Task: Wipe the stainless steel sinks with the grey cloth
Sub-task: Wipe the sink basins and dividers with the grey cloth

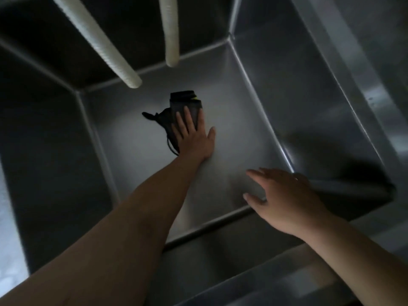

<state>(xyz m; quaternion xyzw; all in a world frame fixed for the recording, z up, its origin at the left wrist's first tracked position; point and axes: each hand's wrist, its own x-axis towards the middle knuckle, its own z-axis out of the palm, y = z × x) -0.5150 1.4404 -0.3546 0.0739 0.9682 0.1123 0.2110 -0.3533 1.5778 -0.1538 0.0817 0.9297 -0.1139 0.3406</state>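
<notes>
We press the grey cloth [184, 108] flat on the floor of the sink basin [276, 89] with our left hand [194, 138], fingers spread on it, not closed around it. The folded cloth runs away from us, toward the far wall. Our right hand [284, 195] hovers open near the front edge, empty and well apart from the cloth.

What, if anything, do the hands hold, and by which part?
Nothing is gripped. The left hand presses flat on the grey cloth, covering its near end; the right hand is open, empty.
</notes>
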